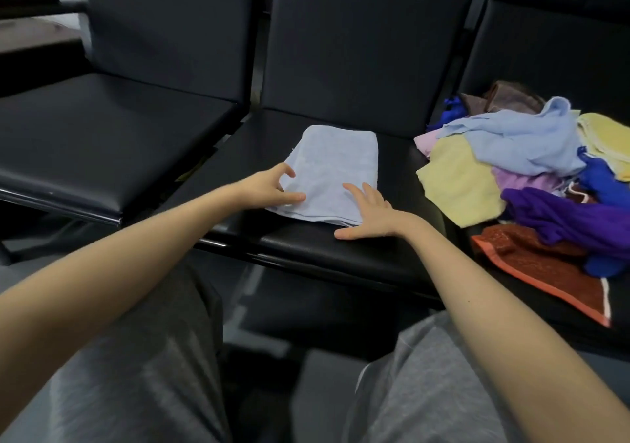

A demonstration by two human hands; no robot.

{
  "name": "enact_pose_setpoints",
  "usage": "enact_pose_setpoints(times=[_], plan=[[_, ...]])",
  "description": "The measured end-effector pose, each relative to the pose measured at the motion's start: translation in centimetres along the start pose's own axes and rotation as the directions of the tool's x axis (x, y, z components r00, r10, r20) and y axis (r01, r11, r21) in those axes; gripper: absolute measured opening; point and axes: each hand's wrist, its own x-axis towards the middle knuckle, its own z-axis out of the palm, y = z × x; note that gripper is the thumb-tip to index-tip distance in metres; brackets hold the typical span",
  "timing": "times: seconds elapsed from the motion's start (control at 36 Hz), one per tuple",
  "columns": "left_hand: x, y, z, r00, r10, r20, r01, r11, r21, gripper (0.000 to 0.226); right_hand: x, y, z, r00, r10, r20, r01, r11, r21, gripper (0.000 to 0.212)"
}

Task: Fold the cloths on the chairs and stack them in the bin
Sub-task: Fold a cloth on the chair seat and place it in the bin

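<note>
A light blue cloth (335,166), folded into a flat rectangle, lies on the middle black chair seat (306,251). My left hand (272,187) rests at the cloth's near left corner, fingers curled and apart, thumb on the fabric. Fingers spread, my right hand (366,216) lies flat at the cloth's near right edge, partly on the seat. Neither hand is closed around the cloth. A heap of unfolded cloths (531,170) in light blue, yellow, purple, pink, dark blue and brown covers the right chair. No bin is in view.
The left black chair seat (102,142) holds nothing. A rust-red towel (545,268) with a white stripe hangs over the front of the right chair. My grey-clad knees (136,374) sit close to the chairs' front edge. A dark tabletop (30,26) shows at far left.
</note>
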Motion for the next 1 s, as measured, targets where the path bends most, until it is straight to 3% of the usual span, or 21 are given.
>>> enact_pose_setpoints(times=[0.14,0.19,0.28,0.42,0.5,0.56,0.61,0.69,0.75,0.81,0.86,0.92,1.0], plan=[[0.7,0.8,1.2,0.976,-0.01,-0.219,-0.013,0.995,-0.104,0.019,-0.2,-0.3,0.0,0.999,0.007,-0.032,-0.008,1.0,-0.009,0.089],[0.9,0.7,0.7,0.948,-0.045,-0.315,-0.001,0.99,-0.143,0.019,-0.4,-0.2,0.0,0.999,-0.003,-0.033,0.003,1.0,-0.001,0.083],[1.3,-0.2,0.4,0.952,-0.043,-0.304,0.037,0.999,-0.026,0.023,-0.7,-0.1,0.0,0.999,-0.031,-0.036,0.032,0.999,0.014,0.074],[2.1,-1.1,-0.5,0.942,0.106,-0.318,-0.04,0.977,0.207,0.042,-1.3,-0.1,-0.9,0.988,-0.139,-0.063,0.145,0.985,0.095,0.06],[2.2,-2.2,-1.1,0.975,0.154,-0.158,-0.08,0.914,0.399,0.051,-1.9,0.4,-2.0,0.984,-0.151,0.098,0.14,0.984,0.111,0.061],[2.1,-2.9,-1.4,0.988,0.155,-0.016,-0.133,0.892,0.433,0.063,-1.8,0.9,-2.2,0.978,-0.145,0.148,0.131,0.986,0.1,0.061],[2.1,-3.0,-1.5,0.985,0.163,0.059,-0.174,0.911,0.375,0.069,-1.6,1.2,-1.9,0.984,-0.153,0.086,0.141,0.981,0.135,0.054],[1.5,-2.2,-0.9,0.98,0.176,0.094,-0.195,0.946,0.26,0.059,-0.9,1.5,-1.3,0.987,-0.137,-0.087,0.152,0.966,0.207,0.026],[1.3,-1.8,-0.5,0.974,0.214,0.076,-0.227,0.898,0.377,0.051,-0.4,1.5,-1.0,0.974,-0.12,-0.19,0.165,0.955,0.245,0.008],[1.3,-1.6,-0.2,0.944,0.328,0.023,-0.304,0.842,0.446,0.062,0.0,1.9,-1.0,0.96,-0.157,-0.23,0.211,0.951,0.228,0.017],[1.2,-1.4,-0.2,0.91,0.415,0.01,-0.388,0.841,0.377,0.072,0.1,2.2,-1.5,0.948,-0.221,-0.229,0.262,0.95,0.167,0.014],[1.0,-1.1,-0.1,0.914,0.402,0.053,-0.402,0.885,0.236,0.059,-0.2,2.4,-2.3,0.947,-0.232,-0.224,0.29,0.916,0.278,0.009],[0.6,-0.4,-0.5,0.936,0.28,0.214,-0.303,0.949,0.083,0.058,-1.5,2.8,-3.6,0.973,-0.225,-0.052,0.219,0.831,0.511,0.051]])
